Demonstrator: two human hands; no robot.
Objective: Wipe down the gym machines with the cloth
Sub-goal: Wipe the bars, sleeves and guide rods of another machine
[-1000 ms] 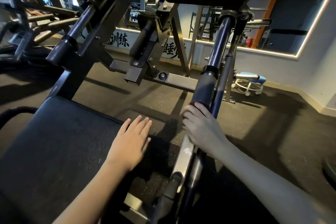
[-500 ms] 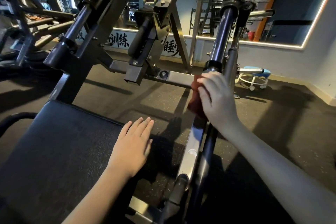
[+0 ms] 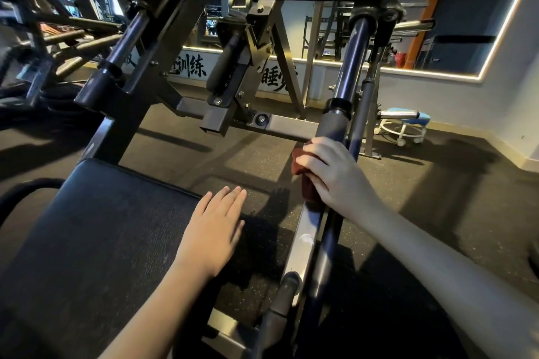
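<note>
Gym room, dark speckled rubber floor (image 3: 227, 160); black padded bench (image 3: 96, 236) on a grey steel machine (image 3: 291, 128). One dark red cloth (image 3: 306, 183) lies against the machine's slanted silver rail (image 3: 306, 230), with the right hand (image 3: 335, 175) fingers curled over it, grasping. Left hand (image 3: 215, 230) flat at the bench edge, fingers released; two hands counted.

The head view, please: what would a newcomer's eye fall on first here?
The right hand, centre right, grips a red cloth around the machine's slanted grey bar. The left hand lies flat on the black seat pad, at its edge, lower left. A light strip glows on the far wall.
</note>
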